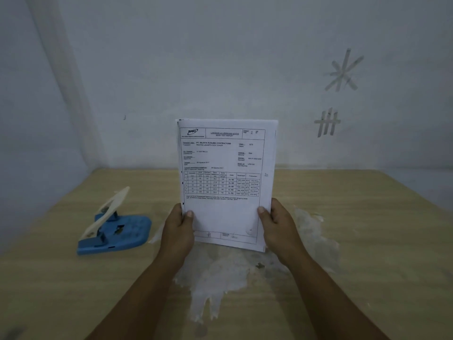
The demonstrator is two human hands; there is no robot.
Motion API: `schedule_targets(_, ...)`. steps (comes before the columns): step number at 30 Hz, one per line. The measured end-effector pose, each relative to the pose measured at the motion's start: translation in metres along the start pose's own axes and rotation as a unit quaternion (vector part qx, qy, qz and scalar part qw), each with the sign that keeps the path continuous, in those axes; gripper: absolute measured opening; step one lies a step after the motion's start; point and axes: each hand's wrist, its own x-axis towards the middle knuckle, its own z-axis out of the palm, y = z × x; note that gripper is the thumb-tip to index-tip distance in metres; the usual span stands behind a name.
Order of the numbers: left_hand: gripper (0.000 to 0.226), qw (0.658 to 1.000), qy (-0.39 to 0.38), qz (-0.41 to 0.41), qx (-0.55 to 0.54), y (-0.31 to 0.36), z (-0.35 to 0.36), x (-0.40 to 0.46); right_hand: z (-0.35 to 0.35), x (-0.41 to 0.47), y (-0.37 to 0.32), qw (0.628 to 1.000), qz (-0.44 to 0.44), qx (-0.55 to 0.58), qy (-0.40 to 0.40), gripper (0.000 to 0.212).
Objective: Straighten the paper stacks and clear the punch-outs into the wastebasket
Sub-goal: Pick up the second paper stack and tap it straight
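Note:
A stack of printed paper (pixel 225 168) stands upright above the wooden table (pixel 367 241), its front sheet a test report with a table. My left hand (pixel 180 229) grips its lower left edge, thumb on the front. My right hand (pixel 277 224) grips the lower right edge the same way. The stack's bottom edge hovers just above or at the tabletop; I cannot tell which. A blue hole punch (pixel 115 229) with a white lever lies on the table to the left. No punch-outs or wastebasket are visible.
The tabletop has a large patch of peeled, whitish surface (pixel 220 278) under and right of the hands. A grey wall (pixel 220 69) with tape marks stands right behind the table. The table's left side meets another wall.

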Motion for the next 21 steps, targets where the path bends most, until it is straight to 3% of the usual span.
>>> schedule_targets(8,0.026,1.0,0.021,-0.005,0.015,0.007,-0.026,-0.004,0.014,-0.005,-0.006,1.0,-0.001,0.003,-0.021,0.015)
schedule_targets(13,0.021,0.995,0.033,-0.012,0.088,0.008,-0.059,-0.01,0.037,-0.007,-0.004,0.999,0.027,-0.014,-0.024,0.015)
schedule_targets(17,0.016,0.945,0.167,0.069,0.273,0.011,-0.09,-0.015,0.061,-0.012,-0.005,0.997,0.07,-0.021,-0.038,0.017)
schedule_targets(21,0.014,0.91,0.291,0.131,0.263,0.017,-0.122,-0.015,0.084,-0.019,-0.007,0.993,0.085,-0.041,-0.068,0.02)
